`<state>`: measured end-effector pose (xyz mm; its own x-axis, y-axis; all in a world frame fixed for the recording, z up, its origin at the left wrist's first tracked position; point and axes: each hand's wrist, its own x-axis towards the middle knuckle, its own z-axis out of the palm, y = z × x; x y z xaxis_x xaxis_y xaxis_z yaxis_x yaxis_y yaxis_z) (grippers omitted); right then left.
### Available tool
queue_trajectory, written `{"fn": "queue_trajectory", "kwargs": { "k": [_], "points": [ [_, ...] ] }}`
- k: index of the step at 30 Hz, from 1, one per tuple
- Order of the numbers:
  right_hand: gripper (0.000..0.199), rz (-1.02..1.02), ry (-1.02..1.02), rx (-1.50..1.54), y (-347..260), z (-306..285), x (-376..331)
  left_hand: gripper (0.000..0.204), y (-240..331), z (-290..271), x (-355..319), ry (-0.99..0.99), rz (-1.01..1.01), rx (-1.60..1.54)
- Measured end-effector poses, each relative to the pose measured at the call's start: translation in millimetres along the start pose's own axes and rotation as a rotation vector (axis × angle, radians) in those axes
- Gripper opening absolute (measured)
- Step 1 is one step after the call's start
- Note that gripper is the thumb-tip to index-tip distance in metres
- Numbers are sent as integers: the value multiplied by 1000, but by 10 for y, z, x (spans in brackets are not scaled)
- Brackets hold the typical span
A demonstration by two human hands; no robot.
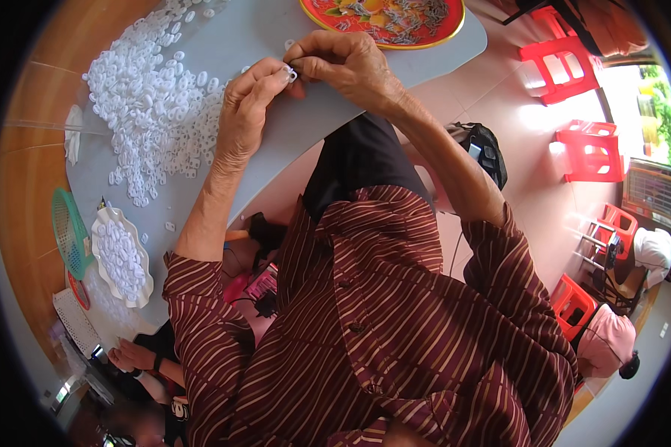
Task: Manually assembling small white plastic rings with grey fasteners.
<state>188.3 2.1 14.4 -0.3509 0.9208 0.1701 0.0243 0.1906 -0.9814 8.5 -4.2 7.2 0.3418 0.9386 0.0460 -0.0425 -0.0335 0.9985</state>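
My left hand (247, 104) and my right hand (343, 63) meet over the grey table (276, 149), both pinching one small white plastic ring (291, 74) between their fingertips. To the left of my left hand lies a large loose heap of the same white rings (156, 104). Just beyond my right hand sits a red patterned tray (384, 22) with several small grey metal pieces in it.
A white scalloped dish (123, 257) full of white rings stands at the table's near left, beside a green mesh basket (68, 231). Another person's hand (130, 356) rests at lower left. Red plastic stools (559, 63) stand on the pink floor at right.
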Motion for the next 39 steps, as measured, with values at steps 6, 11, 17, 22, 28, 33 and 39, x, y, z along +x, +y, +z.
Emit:
{"fn": "queue_trajectory", "kwargs": {
  "k": [6, 11, 17, 22, 28, 33, 39],
  "points": [
    [18, 4, 20, 202, 83, 37, 2, 24, -10, -5, -4, -34, 7, 28],
    [24, -86, 40, 197, 121, -23, -24, 22, -45, -25, 1, -21, 27, 21],
    [23, -84, -32, 237, 73, -8, -57, 22, 53, 3, -32, -48, 34, 130],
    [26, -55, -55, 249, 55, -25, -71, 22, 35, 10, -27, -33, 42, 89],
    [26, -71, -62, 256, 98, -52, -77, 21, 47, 8, -29, -43, 47, 113],
    [34, -72, -78, 291, 146, -62, -76, 21, 10, 6, -25, -29, 39, 60],
    [36, -87, -99, 326, 172, -55, -75, 21, 21, 5, -30, -49, 69, 133]
  ]
}}
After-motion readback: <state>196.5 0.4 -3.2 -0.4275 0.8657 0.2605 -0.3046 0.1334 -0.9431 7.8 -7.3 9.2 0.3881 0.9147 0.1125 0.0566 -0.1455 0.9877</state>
